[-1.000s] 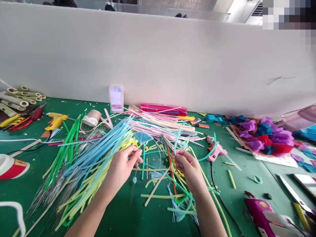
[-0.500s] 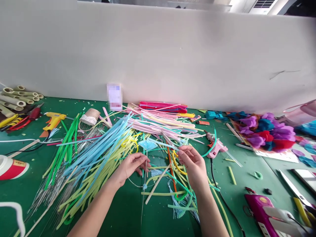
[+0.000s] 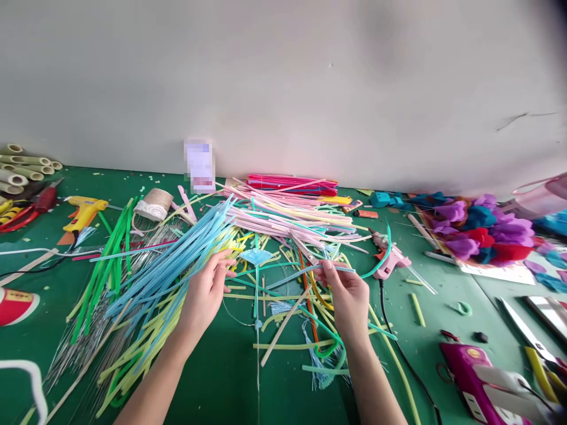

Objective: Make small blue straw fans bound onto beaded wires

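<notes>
My right hand (image 3: pixel 348 298) pinches a thin light-blue fuzzy pipe cleaner (image 3: pixel 290 278) between thumb and forefinger. One end points left over the pile, and a short length sticks out past my fingers. My left hand (image 3: pixel 206 292) is loosely curled with its fingertips apart, beside a light-blue fan-shaped piece (image 3: pixel 257 257) and not visibly gripping it. Below the fan runs a narrow stem to a small blue knot (image 3: pixel 258 324), with a thin pale cord (image 3: pixel 258 372) trailing down. A fine loop of cord curves from the knot towards my left hand.
Blue pipe cleaners (image 3: pixel 177 254), green ones (image 3: pixel 106 265) and pink ones (image 3: pixel 287 221) lie in heaps. A yellow glue gun (image 3: pixel 82 213) is left, a pink glue gun (image 3: pixel 390 257) right. Scissors (image 3: pixel 527 333), a purple power strip (image 3: pixel 472 378) and felt flowers (image 3: pixel 491 230) lie further right.
My left hand has moved left, away from the fan-shaped piece. The pipe cleaner in my right hand has shifted from above the fan to its lower right. The view has tilted down slightly.
</notes>
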{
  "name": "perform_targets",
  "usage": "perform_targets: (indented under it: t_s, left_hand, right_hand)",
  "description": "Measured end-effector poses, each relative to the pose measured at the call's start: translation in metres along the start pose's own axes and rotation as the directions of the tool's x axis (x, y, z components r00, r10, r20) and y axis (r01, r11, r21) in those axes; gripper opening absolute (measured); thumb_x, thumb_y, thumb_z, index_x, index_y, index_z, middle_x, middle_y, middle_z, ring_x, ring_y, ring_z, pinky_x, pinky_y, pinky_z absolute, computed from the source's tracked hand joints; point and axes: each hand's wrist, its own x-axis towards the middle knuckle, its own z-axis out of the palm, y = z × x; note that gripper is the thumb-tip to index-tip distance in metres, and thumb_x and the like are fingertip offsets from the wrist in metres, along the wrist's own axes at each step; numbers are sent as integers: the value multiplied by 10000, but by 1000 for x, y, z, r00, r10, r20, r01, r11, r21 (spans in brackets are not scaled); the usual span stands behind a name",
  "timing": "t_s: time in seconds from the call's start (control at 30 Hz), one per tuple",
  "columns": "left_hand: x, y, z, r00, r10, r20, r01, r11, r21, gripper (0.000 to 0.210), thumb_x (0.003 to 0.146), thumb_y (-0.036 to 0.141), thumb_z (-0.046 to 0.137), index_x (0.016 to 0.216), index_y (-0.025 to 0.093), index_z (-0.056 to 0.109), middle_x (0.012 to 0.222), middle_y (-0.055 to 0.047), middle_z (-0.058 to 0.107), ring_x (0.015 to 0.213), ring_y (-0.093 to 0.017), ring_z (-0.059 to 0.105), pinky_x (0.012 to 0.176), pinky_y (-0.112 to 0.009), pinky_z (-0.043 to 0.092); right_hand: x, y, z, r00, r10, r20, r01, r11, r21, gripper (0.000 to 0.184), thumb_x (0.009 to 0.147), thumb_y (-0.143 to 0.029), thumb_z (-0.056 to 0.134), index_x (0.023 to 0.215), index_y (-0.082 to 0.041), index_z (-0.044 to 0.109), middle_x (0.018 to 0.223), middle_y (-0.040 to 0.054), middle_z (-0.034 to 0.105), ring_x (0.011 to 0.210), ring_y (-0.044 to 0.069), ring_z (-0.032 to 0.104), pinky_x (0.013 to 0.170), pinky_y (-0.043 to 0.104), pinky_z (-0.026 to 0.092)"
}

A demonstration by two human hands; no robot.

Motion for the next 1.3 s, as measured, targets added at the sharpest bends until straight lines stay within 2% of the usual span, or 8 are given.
perform_targets:
  t_s: [0.1,0.2,0.4,0.53,0.7,0.93,1.17,1.3]
  left_hand:
    - [-1,0,7,983,168,-74,-145,958,246,310,974,398,515,1190,209,631,974,-75,740,750,-202,699,612,-294,571]
    - [-3,-5,17,926,375,-41,-316,832,457,173,958,295,562,1047,198,673,924,-64,739,781,-210,687,713,-326,560]
    - [-5,-10,27,823,567,-8,-452,665,594,249,959,235,576,1195,205,650,1079,-102,691,1004,-253,654,838,-364,547]
    - [-5,-10,30,808,588,38,-500,650,572,230,964,199,567,1184,188,630,1063,-98,697,990,-249,649,887,-395,527]
    - [-6,-12,31,818,573,60,-512,675,531,217,970,185,550,1179,191,609,1012,-69,731,935,-234,671,853,-396,522]
    - [-9,-9,33,815,570,102,-542,688,483,89,958,234,574,995,214,652,1238,-97,658,1139,-270,614,982,-457,486]
    - [-12,-5,39,829,534,166,-537,678,503,186,965,272,571,1116,242,676,1278,-106,621,1184,-290,573,1005,-501,469]
    - [-14,1,41,836,525,157,-525,685,505,147,949,315,596,1026,237,694,1288,-112,609,1205,-309,564,1007,-522,468]
  right_hand:
    - [-1,1,2,998,-23,-59,20,998,-60,355,764,-507,779,850,-165,742,741,60,751,655,184,672,642,292,531]
    - [-1,4,4,995,-45,-90,35,993,-111,370,767,-525,770,836,-165,722,733,59,753,660,192,690,663,296,551]
    - [-3,9,7,999,-3,-53,-5,987,-162,406,784,-574,732,818,-172,694,738,71,763,684,221,724,643,299,573]
    - [-3,11,8,998,69,-6,-69,990,-125,423,787,-587,722,836,-168,684,754,86,766,677,227,733,549,269,552]
    - [-3,14,10,989,136,63,-130,987,-91,435,777,-590,731,855,-171,644,821,105,772,584,213,715,342,210,414]
    - [-2,16,9,972,206,117,-196,976,-90,449,774,-596,732,852,-170,613,838,107,768,537,178,693,304,175,368]
    - [2,14,6,971,224,86,-219,974,-61,468,751,-596,751,861,-166,603,831,112,768,509,178,685,294,176,354]
    - [1,13,5,976,207,66,-203,977,-63,474,746,-611,744,856,-171,606,822,112,764,504,200,688,287,196,350]
